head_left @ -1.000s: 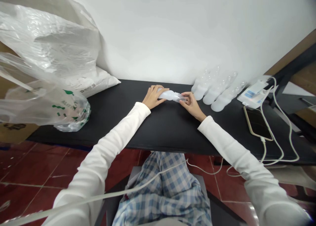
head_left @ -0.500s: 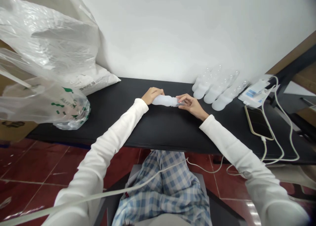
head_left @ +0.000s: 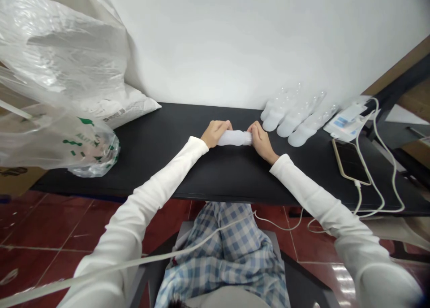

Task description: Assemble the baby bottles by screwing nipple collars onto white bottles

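A frosted white plastic bottle (head_left: 231, 138) lies sideways between my two hands, just over the black table. My left hand (head_left: 215, 133) is closed round its left, rounded end. My right hand (head_left: 261, 141) is closed over the other end, at the ribbed neck; its fingers hide the tip and whatever covers it. To the right of my right hand, several similar frosted bottles with clear tops (head_left: 300, 133) lie side by side against the wall.
The black table (head_left: 168, 164) runs along a white wall. Stuffed plastic bags (head_left: 90, 142) crowd its left end. At the right lie a phone (head_left: 351, 162) with a white cable (head_left: 383, 173) and a white-and-blue packet (head_left: 346, 122). Another cable crosses above my lap.
My right hand's fingers have gone from a loose pinch at the clear end to a tight grip around it. The bottle and my left hand have shifted slightly right.
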Demonstrator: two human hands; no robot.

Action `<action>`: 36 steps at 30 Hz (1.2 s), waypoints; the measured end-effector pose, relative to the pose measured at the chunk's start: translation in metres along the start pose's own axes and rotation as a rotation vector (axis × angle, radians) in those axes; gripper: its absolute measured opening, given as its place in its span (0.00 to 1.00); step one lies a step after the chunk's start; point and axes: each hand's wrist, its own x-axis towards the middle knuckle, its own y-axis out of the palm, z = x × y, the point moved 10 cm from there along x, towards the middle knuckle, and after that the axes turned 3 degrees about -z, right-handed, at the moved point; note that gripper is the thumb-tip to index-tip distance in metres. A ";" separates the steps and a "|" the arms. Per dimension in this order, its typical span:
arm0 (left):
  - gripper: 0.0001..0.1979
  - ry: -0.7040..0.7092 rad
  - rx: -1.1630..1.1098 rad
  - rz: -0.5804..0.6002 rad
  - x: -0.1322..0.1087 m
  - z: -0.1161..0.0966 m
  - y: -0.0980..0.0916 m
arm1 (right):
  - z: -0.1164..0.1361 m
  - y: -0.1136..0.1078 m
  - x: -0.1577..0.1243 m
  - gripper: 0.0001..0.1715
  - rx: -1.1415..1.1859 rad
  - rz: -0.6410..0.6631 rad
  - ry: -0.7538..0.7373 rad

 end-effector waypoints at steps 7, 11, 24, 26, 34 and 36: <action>0.28 0.601 0.532 0.047 -0.024 -0.030 0.014 | -0.024 0.010 -0.008 0.21 -0.144 0.152 0.379; 0.24 0.408 0.506 -0.012 -0.008 -0.016 0.005 | -0.016 0.001 0.002 0.31 -0.125 0.055 0.281; 0.33 -0.246 -0.055 0.043 -0.003 0.027 0.008 | 0.003 -0.012 0.011 0.12 -0.176 -0.099 -0.156; 0.27 -0.030 0.218 0.060 -0.002 0.009 0.005 | -0.013 -0.006 0.014 0.15 -0.194 -0.074 0.013; 0.19 0.118 0.530 0.030 -0.002 -0.005 0.006 | -0.030 -0.004 0.018 0.22 -0.068 -0.062 0.148; 0.17 0.046 0.455 -0.035 -0.001 -0.001 0.001 | -0.024 -0.006 0.016 0.24 -0.009 -0.082 0.089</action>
